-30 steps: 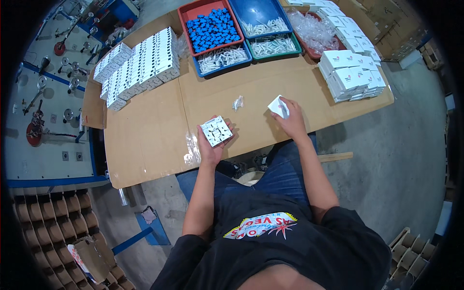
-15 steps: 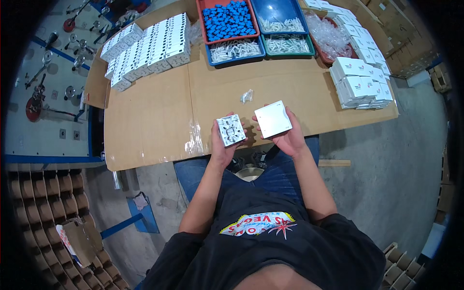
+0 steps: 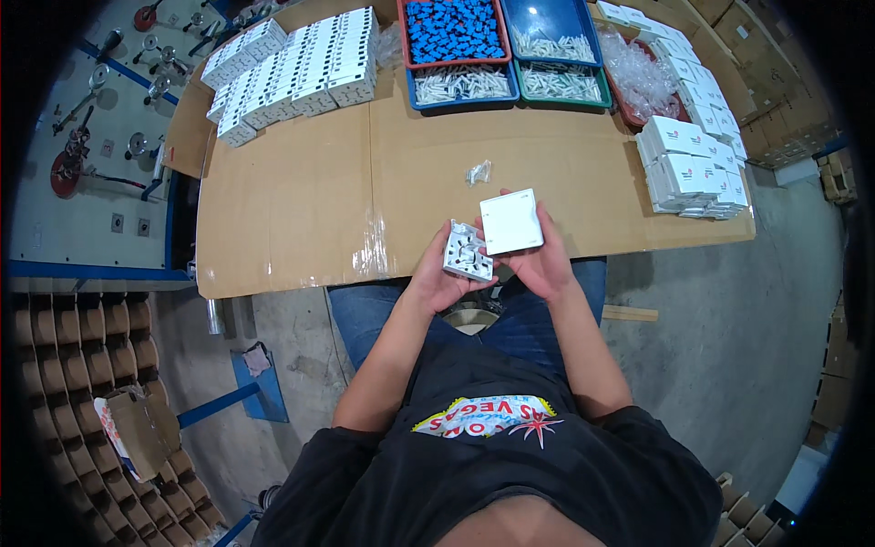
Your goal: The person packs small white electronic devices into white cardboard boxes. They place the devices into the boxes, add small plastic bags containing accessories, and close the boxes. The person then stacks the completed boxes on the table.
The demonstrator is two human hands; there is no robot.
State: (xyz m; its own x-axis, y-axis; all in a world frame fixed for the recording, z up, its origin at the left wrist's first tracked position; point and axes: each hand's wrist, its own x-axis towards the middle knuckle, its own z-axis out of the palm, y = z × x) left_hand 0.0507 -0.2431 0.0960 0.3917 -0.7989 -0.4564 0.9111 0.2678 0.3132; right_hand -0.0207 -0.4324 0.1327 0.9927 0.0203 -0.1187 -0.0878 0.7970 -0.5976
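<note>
My left hand (image 3: 439, 281) curls round white module (image 3: 468, 253), half-open right hand (image 3: 545, 264) cups white plate (image 3: 511, 221), both this side of clear packet (image 3: 478, 172).

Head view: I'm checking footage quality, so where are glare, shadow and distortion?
Head view: glare on the clear tape stuck to the cardboard; head view: a shadow left of the right-hand white boxes; head view: straight edges bend toward the rim, and the corners go black.

Looks like smooth white plastic on the square plate (image 3: 511, 221) and perforated block (image 3: 463, 253). Shows matt cardboard across the table (image 3: 287, 201), glossy clear tape (image 3: 372, 251), and shiny, crinkled film on the small packet (image 3: 478, 172).
</note>
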